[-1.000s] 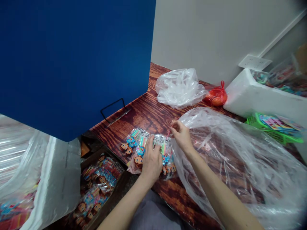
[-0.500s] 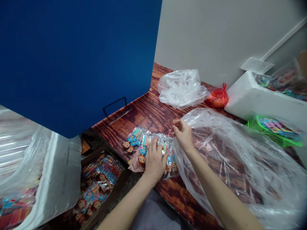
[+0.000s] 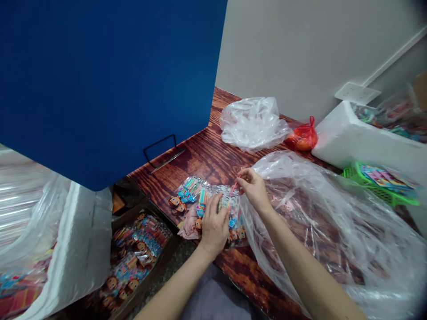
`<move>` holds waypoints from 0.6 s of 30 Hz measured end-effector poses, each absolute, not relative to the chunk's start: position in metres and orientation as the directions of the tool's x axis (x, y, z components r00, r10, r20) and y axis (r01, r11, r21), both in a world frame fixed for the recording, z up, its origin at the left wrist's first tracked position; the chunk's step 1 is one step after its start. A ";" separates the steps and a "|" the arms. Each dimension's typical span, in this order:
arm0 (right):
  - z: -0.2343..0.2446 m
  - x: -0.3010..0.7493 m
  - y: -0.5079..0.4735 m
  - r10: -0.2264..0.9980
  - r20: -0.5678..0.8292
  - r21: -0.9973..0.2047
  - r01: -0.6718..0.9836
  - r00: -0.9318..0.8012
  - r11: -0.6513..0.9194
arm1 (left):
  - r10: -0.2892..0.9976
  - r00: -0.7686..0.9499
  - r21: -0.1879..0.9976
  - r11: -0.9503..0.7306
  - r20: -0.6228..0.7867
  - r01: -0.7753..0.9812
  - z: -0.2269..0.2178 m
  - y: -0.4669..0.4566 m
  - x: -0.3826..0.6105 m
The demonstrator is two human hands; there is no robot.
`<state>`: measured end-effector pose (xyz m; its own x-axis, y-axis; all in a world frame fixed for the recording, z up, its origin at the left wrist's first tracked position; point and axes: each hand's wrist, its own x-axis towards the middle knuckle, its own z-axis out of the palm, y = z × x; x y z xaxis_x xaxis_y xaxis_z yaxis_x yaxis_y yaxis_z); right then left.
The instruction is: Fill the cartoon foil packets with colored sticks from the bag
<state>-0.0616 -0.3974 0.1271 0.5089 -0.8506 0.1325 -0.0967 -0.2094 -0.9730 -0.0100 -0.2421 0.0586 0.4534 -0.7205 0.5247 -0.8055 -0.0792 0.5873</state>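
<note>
My left hand lies with its fingers spread over clear plastic packets printed with a blue label and a brown cartoon head. Coloured sticks show inside these packets. Between the fingertips of my right hand is a thin pink strip, whose lower end reaches the top of a packet beside my left fingers. Its exact kind is too small to tell. Another packet lies left of my left hand, and a crumpled pale pink cloth sits at the table edge.
A large clear plastic bag spreads across the wooden table at right. Behind are a crumpled bag, a red bag, a green basket and a foam box. A blue panel stands left, above a box of packets.
The pink strip has come down and slightly left onto the packet, and my right fingers have moved slightly with it. My left hand stays nearly in place on the packets.
</note>
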 end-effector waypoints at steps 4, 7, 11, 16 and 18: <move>0.124 -0.063 -0.398 -0.853 0.194 -0.948 -0.132 0.484 -0.291 | -0.728 0.479 0.601 -0.116 0.490 -0.791 0.066 -0.246 -0.010; 0.121 -0.066 -0.402 -0.848 0.212 -0.930 -0.165 0.485 -0.327 | -0.757 0.491 0.596 -0.168 0.432 -0.785 0.073 -0.249 -0.008; 0.116 -0.070 -0.406 -0.860 0.191 -0.931 -0.190 0.473 -0.311 | -0.764 0.517 0.581 -0.235 0.385 -0.779 0.077 -0.255 -0.004; 0.115 -0.071 -0.408 -0.877 0.131 -0.972 -0.113 0.462 -0.205 | -0.762 0.533 0.532 -0.297 0.369 -0.793 0.074 -0.260 -0.005; 0.115 -0.072 -0.407 -0.876 0.127 -0.976 -0.099 0.465 -0.194 | -0.752 0.538 0.548 -0.285 0.380 -0.786 0.072 -0.261 -0.005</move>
